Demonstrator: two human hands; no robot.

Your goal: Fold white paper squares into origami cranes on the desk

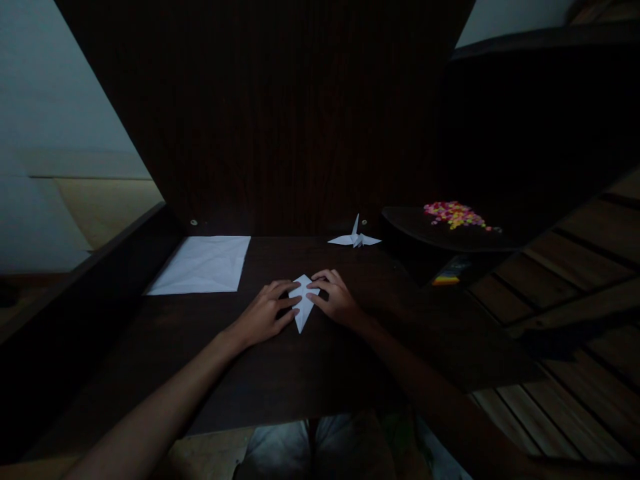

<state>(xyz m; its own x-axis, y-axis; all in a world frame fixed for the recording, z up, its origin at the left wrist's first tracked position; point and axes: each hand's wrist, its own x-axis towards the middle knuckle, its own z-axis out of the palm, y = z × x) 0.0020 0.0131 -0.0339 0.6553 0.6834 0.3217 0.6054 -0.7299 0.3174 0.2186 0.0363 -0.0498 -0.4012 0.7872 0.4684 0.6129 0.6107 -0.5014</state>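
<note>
Both hands (270, 310) (341, 301) partly cover the folded paper (304, 313) — finer creases unclear.

We see our bare left hand (273, 310) and bare right hand (337, 300) over a dark brown wooden bench (240, 380), fingers spread, their tips touching a small white kite-shaped piece of folded paper (303, 305) from either side. The paper's long point faces us. Farther to our left lies a flat, creased white paper sheet (200, 265). Beyond our hands, slightly right, a white folded-paper bird (356, 239) sits near the tall dark wooden back panel (280, 120). At right, a dark rounded shelf (400, 219) carries a heap of tiny pink, yellow and purple pieces (457, 215), too small to identify.
</note>
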